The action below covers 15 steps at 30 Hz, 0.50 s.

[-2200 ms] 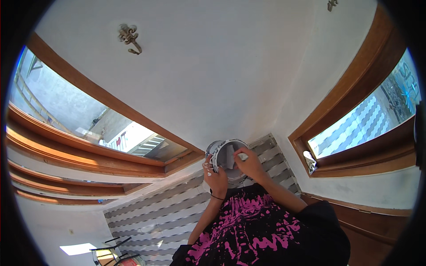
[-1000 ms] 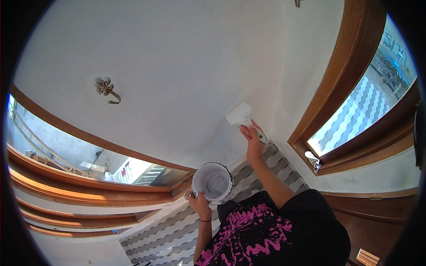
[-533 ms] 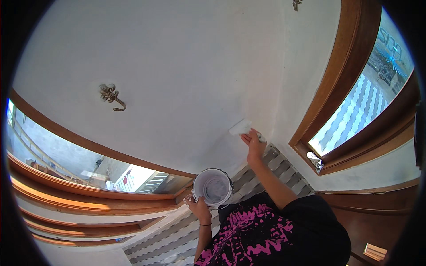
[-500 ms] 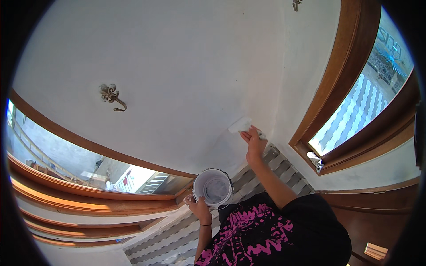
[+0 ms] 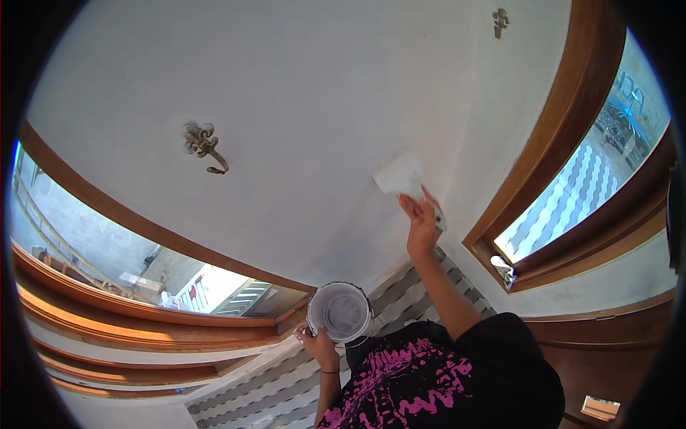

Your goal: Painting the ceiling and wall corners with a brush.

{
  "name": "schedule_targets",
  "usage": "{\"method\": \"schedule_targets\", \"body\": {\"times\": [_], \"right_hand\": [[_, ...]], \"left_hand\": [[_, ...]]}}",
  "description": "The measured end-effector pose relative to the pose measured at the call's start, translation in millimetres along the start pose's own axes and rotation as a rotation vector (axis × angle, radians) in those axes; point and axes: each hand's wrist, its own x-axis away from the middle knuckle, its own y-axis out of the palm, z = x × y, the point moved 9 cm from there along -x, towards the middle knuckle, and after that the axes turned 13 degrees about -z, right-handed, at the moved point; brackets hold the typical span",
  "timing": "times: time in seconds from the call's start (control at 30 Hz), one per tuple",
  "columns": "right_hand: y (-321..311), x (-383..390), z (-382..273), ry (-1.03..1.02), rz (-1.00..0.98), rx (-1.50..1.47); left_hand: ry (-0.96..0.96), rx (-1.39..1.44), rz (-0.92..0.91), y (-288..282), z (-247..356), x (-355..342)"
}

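My right hand (image 5: 424,227) grips a putty knife (image 5: 399,176) with a broad whitish blade. The blade lies at or against the pale wall (image 5: 300,143), near the corner; the exact contact is hard to make out. Lower down, my left hand (image 5: 321,348) holds a small white bucket (image 5: 319,309) by its side, fingers under and around the wall of it. Its mouth is turned up toward me, and a greyish-white coating shows inside. White smears mark the left fingers.
A metal hook (image 5: 205,146) sticks out from the wall on the left, another hook (image 5: 500,23) at the upper right. Wood-framed windows (image 5: 554,139) flank the wall on both sides. Below lies a grey patterned tile floor (image 5: 264,390). A window handle (image 5: 503,269) projects at the right.
My right hand and the putty knife have moved slightly up and right along the wall, and more of the blade face shows. The view has shifted a little; the left hand still holds the bucket.
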Motion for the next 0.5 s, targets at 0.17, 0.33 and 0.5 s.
{"method": "schedule_targets", "body": {"times": [0.17, 0.33, 0.5], "right_hand": [[-94.9, 55.9, 75.5, 0.229, 0.169, 0.028], [-144.2, 52.6, 82.8, 0.410, 0.277, 0.162], [-113.5, 30.5, 61.7, 0.493, 0.360, 0.279]], "left_hand": [[-0.036, 0.035, 0.062, -14.0, -18.1, 6.9], [-0.063, -0.013, 0.023, -6.4, -15.3, 6.2], [-0.018, 0.012, 0.049, 1.7, -13.5, 11.0]]}}
